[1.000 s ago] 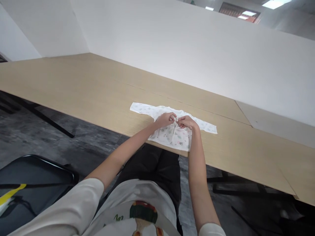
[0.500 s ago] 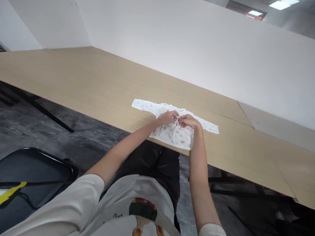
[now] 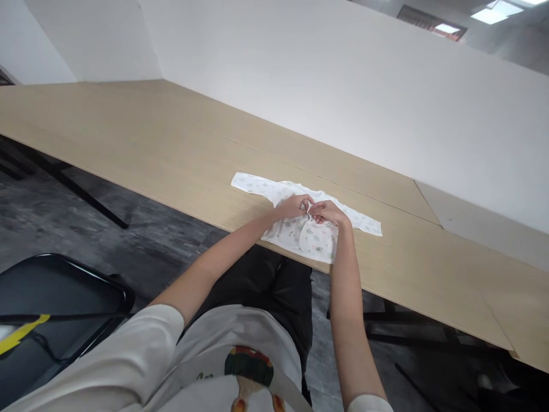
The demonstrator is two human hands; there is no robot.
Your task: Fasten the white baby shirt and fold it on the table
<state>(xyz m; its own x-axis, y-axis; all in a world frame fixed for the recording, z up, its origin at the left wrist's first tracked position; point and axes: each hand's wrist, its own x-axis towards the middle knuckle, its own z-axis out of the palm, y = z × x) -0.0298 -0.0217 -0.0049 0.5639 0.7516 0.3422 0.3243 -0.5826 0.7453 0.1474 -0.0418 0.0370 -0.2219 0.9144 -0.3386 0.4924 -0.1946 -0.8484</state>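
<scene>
I see the small printed shirt point(image 3: 318, 236) spread at the near edge of the tabletop point(image 3: 171, 146), probably for easy reach, left hand point(image 3: 295, 206) and right hand point(image 3: 329, 212) meeting mid-front, fingers point(image 3: 307, 199) pinching its cloth, seemingly to steady it; exact grip point hidden.

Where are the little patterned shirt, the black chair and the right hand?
Little patterned shirt point(image 3: 318, 236), head view: its lower front.
Black chair point(image 3: 75, 286), head view: its broad panel.
Right hand point(image 3: 329, 211), head view: its back.

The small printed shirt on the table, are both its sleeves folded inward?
No, the shirt lies with both sleeves spread outward on the table.
</scene>
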